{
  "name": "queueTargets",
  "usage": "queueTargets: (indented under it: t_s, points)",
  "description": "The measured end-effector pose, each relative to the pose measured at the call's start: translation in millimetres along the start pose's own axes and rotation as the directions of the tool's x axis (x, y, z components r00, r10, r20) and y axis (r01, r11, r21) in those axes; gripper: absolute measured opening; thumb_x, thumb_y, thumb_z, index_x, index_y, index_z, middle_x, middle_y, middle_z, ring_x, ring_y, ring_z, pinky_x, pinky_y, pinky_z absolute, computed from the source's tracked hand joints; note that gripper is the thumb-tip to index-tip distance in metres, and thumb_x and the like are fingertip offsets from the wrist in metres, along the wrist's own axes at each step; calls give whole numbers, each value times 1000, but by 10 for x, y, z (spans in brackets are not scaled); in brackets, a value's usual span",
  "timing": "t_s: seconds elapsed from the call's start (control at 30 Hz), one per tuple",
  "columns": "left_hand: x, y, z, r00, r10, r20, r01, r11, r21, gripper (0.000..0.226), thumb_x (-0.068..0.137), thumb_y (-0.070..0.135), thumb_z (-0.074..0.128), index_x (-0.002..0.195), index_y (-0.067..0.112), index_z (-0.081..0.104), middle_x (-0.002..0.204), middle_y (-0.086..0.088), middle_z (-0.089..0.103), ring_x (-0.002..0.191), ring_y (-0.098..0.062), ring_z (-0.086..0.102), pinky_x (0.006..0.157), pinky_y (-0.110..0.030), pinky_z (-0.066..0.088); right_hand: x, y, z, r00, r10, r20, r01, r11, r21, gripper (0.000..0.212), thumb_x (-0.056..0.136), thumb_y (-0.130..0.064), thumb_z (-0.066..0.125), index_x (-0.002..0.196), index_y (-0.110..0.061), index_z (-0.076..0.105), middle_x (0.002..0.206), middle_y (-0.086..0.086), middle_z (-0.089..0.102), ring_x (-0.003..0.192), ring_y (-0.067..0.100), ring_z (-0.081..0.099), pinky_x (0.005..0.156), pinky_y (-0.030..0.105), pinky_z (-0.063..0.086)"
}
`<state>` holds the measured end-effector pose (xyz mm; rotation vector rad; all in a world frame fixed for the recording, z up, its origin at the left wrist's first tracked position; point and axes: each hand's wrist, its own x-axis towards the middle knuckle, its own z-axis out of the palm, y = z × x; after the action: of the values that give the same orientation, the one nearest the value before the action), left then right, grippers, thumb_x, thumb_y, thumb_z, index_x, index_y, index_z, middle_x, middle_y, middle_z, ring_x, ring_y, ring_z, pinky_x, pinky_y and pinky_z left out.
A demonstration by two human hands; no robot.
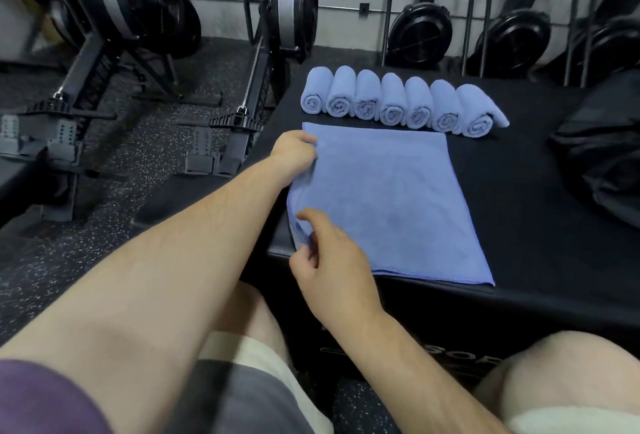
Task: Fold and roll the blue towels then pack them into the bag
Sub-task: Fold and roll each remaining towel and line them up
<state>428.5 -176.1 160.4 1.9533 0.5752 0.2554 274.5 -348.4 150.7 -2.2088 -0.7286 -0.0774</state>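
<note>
**One head-worn view, looking down**

We look forward and down from our head, close over the black box [519, 191] at our knees. The wide lens bends the edges and reaches the rowing machines [270, 35] by the far wall.

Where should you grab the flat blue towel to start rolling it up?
Probably along its left edge, coming from the left. The flat towel lies spread on the black box, and that edge hangs near the box's side. The left hand and right hand already pinch it there.
</note>
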Motion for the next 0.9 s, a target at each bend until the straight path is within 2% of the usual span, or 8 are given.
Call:
queueTargets:
  t_s: [0.2,0.37,0.5,0.57,0.63,0.7,0.8,0.9]
  points:
    - [255,-5,-6,999,6,52,-7,1000,22,46,93,-6,51,134,11,63,133,-4,63,116,-19,60,87,-18,42,98,44,10,995,2,101,-2,1000,-2,24,95,-16,54,114,-18,69,110,-7,58,91,16,59,88,33,48]
    - [320,-3,-108,996,45,80,-49,997,54,48,96,-6,49,140,10,57,127,3,55,113,-15,53,87,-20,41,216,-9,53,1000,30,6,-31,999,40,14,95,-22,61,102,-19,73,93,-8,58,81,9,56,79,22,44]
    - [357,-50,-260,998,45,33,-48,994,94,42,88,-11,44,85,29,55,88,8,52,84,-19,49,68,-25,39,260,-111,90,998,68,0,-67,983,174,13,95,-18,66,103,-18,76,91,-9,64,81,4,54,77,11,40]
    - [349,-65,-382,999,28,-24,-24,988,153,41,87,-8,42,72,30,42,94,3,49,89,-19,46,73,-27,39,279,-194,118,992,121,23,-123,949,289,14,94,-17,68,104,-20,78,92,-7,69,81,6,60,79,11,44]
    - [371,-55,-517,995,13,-100,8,978,207,32,91,-3,44,81,24,59,107,-4,56,98,-26,53,86,-29,45,304,-283,147,985,167,43,-170,903,394,15,93,-17,68,103,-22,78,89,-8,72,79,5,63,80,16,49]
    - [382,11,-629,987,-22,-159,53,979,198,31,95,1,45,112,11,69,127,-11,62,113,-32,58,95,-34,48,318,-366,151,979,191,66,-199,857,476,15,93,-15,68,103,-21,79,82,-9,72,75,6,64,79,20,52]
    - [338,169,-687,986,24,-165,17,969,247,23,92,-1,42,97,1,65,124,-31,61,103,-43,61,82,-44,51,311,-410,106,976,210,56,-207,817,539,15,93,-17,68,102,-23,78,80,-2,73,77,16,68,82,32,57]
    - [246,374,-584,991,66,-120,-39,976,216,17,86,5,44,71,4,50,79,-23,55,85,-56,50,56,-39,43,277,-318,-16,969,246,12,-214,813,541,15,92,-16,68,99,-23,79,79,3,73,76,22,69,83,38,58]
